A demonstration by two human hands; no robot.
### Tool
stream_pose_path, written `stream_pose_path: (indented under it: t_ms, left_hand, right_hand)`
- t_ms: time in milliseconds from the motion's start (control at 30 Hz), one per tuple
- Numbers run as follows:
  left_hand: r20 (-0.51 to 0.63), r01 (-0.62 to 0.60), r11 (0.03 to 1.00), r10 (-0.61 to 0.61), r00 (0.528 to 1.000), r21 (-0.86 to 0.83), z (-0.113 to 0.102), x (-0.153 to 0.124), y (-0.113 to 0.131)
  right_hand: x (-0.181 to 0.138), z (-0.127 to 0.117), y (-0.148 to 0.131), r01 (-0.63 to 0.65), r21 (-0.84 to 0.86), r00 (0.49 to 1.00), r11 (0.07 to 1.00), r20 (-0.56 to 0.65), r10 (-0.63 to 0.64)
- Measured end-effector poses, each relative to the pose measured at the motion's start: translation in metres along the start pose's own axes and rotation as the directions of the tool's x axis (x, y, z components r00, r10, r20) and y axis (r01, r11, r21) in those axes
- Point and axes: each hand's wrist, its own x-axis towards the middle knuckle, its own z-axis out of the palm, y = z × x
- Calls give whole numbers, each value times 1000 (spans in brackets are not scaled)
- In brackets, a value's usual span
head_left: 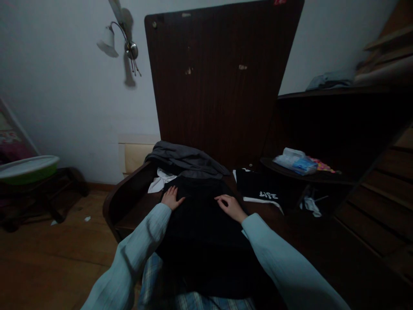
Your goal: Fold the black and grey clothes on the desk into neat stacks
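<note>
A black garment (203,232) lies spread over the dark wooden surface in front of me and hangs down over my lap. My left hand (171,198) rests flat on its upper left part, with the fingers spread and the thumb apart. On the right side, my right hand (231,206) is curled, thumb and forefinger pinched together at the cloth. What kind of garment it is cannot be told in the dim light. Behind it lies a crumpled grey garment (190,157), with a white cloth (160,180) partly under it.
A folded black garment with white print (258,185) lies to the right. Beyond it, a corner shelf (338,176) holds a plastic pack (295,161). A dark wooden panel (219,86) rises behind. At left, a green basin (30,170) sits on a stool.
</note>
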Motion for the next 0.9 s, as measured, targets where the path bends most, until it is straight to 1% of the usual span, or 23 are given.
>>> stream_pose_path:
  t_ms: [67, 100, 200, 233, 300, 367, 433, 500, 600, 667, 700, 733, 800, 867, 900]
  left_hand:
    - [-1, 1, 1000, -1, 1000, -1, 0, 0, 0]
    - [-1, 1, 1000, -1, 1000, -1, 0, 0, 0]
    - [6, 3, 1000, -3, 1000, -3, 0, 0, 1]
    - [9, 9, 1000, -9, 1000, -3, -1, -1, 1]
    - [20, 21, 1000, -21, 1000, 1, -2, -1, 2]
    - [31, 29, 1000, -29, 999, 5, -3, -1, 3]
    - [37, 30, 999, -31, 999, 9, -4, -2, 4]
    - [34, 27, 1000, -28, 999, 11, -5, -2, 5]
    - [38, 24, 1000, -25, 999, 15, -6, -2, 6]
    - [46, 25, 1000, -26, 999, 18, -5, -3, 6]
    - [48, 25, 999, -26, 999, 19, -5, -3, 6]
    - [47, 24, 1000, -25, 999, 20, -5, -2, 6]
    - [38, 21, 1000, -22, 999, 20, -3, -2, 4]
    - [6, 9, 1000, -9, 1000, 17, -1, -1, 2]
    - [-21, 3, 1000, -3, 1000, 15, 0, 0, 0]
  right_hand:
    - [1, -2, 3, -46, 15, 999, 999, 24, 46]
    - [1, -3, 5, -73, -8, 997, 997, 14, 73]
    - [2, 0, 16, -133, -167, 990, 977, -61, 124]
    - [1, 3, 19, -149, -231, 989, 961, -58, 139]
    - [0, 9, 24, -178, -344, 981, 922, 12, 194]
    - [-2, 14, 24, -202, -414, 955, 888, 116, 272]
    - [-2, 14, 20, -225, -447, 921, 866, 192, 339]
    - [3, 10, 15, -241, -464, 889, 852, 247, 386]
    - [16, -3, 8, -223, -492, 852, 841, 320, 413]
    - [26, -10, 6, -174, -523, 852, 835, 345, 394]
    - [30, -11, 6, -149, -543, 866, 826, 332, 374]
    - [32, -11, 6, -134, -569, 890, 812, 290, 350]
    - [33, -7, 8, -136, -616, 941, 776, 163, 295]
    - [29, -1, 10, -166, -633, 964, 756, 57, 259]
    - [28, 2, 12, -174, -627, 968, 759, 33, 250]
